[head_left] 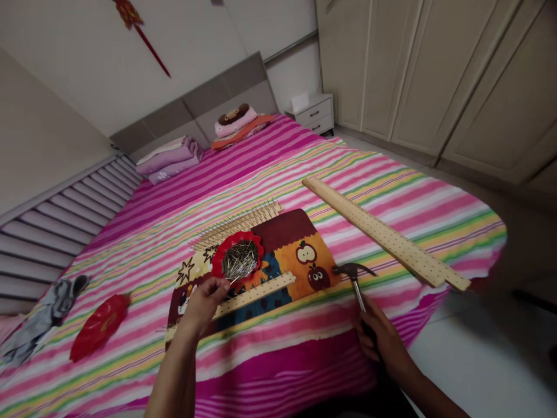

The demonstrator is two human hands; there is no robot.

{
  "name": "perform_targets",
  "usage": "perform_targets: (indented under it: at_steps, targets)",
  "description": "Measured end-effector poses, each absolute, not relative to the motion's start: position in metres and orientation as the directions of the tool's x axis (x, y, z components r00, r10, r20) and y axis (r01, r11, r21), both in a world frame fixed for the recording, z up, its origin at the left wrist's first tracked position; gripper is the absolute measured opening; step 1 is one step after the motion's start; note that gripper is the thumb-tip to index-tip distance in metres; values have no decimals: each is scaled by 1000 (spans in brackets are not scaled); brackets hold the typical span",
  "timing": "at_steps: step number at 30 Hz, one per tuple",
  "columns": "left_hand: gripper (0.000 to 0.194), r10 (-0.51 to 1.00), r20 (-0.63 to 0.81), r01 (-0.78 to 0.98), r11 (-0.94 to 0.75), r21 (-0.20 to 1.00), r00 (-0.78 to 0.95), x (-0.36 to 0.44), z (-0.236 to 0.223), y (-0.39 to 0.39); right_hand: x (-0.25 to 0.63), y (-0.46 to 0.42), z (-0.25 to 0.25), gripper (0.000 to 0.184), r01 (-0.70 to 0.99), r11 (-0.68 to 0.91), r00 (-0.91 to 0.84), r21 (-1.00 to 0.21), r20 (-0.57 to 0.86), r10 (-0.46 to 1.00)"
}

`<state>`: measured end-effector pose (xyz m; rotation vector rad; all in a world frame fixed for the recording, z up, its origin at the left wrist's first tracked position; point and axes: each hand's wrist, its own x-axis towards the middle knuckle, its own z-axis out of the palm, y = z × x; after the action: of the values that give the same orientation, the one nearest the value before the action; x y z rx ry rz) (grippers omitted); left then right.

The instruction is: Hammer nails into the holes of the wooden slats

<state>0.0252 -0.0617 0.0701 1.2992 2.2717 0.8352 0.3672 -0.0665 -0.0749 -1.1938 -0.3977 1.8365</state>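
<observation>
Well to the left of the red bowl [258, 247], on the striped cover [270, 348], grey cloth [54, 305] is bunched, and nearer the bowl a red scalloped piece [102, 326] is laid flat. At the bowl's near-left rim, the left hand [209, 296] is held with thumb and fingertips drawn together; whether a nail is pinched there cannot be told. Just behind the bowl, a strip studded with upright nails [239, 225] is seen. The bowl itself is filled with loose nails [240, 260] and set on a patterned mat [285, 233] (apples are printed on its right part). In front of the bowl, a dotted wooden strip [263, 291] is laid across the mat. To the bowl's right, a hammer [355, 274] is gripped by its handle in the closed right hand [380, 337], head up. Farther right, long dotted strips [383, 234] are laid side by side.
</observation>
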Motion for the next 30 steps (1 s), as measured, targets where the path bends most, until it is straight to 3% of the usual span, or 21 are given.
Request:
perform_targets:
  at_steps: [2, 4, 8, 12, 15, 18, 20, 24, 30]
  targets:
    - [38, 859, -113, 489, 387, 782, -500, 42, 54, -78, 367, -66, -75, 69, -505, -551, -155, -665, -558, 815]
    - [37, 807, -130, 420, 428, 800, -576, 61, 37, -89, 368, -66, -76, 68, -502, -547, -160, -670, -550, 820]
    - [15, 731, -80, 539, 568, 623, -678, 86, 14, -95, 367, -66, -78, 66, -498, -534, -160, -683, -533, 831]
    - [9, 744, -83, 614, 604, 507, -663, 90, 11, -94, 366, -65, -80, 64, -510, -521, -168, -685, -515, 841]
    - [12, 774, -129, 546, 544, 637, -620, 92, 11, -93, 366, -65, -79, 62, -518, -512, -167, -686, -506, 846]
    - [30, 803, -146, 342, 401, 850, -578, 103, 9, -87, 366, -65, -79, 62, -518, -505, -170, -690, -496, 852]
    - [37, 807, -172, 201, 337, 920, -565, 114, 9, -79, 367, -65, -80, 63, -518, -506, -171, -689, -496, 851]
    - [36, 827, -179, 85, 263, 961, -532, 136, 8, -57, 367, -65, -81, 62, -511, -515, -176, -688, -502, 847]
    - [32, 837, -69, 266, 249, 931, -543, 147, -10, -35, 369, -65, -79, 58, -506, -522, -185, -686, -505, 843]
